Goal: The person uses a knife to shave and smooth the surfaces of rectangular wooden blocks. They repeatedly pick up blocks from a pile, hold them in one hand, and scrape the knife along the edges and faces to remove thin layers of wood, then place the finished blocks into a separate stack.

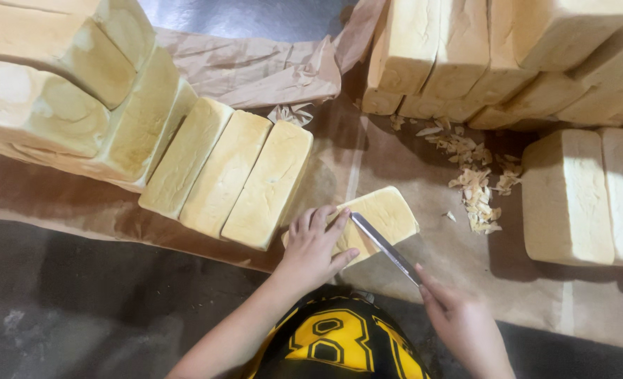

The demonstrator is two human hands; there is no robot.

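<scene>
A person trimmed a pale loaf of bread with a long knife on brown paper.

The left hand (pixel 313 247) lay flat with fingers spread on the near left end of the loaf (pixel 382 217), pressing it down rather than closing around it. The right hand (pixel 459 324) was closed around the handle of the knife (pixel 384 246), whose blade ran slantwise from the near right up across the loaf's near edge to the fingertips of the left hand. The loaf sat near the middle of the brown paper (pixel 368 151). Just left of it lay three loaves side by side (pixel 227 172); crust shavings (pixel 474 182) were scattered to its far right, and stacked loaves (pixel 508 56) stood beyond them.
</scene>
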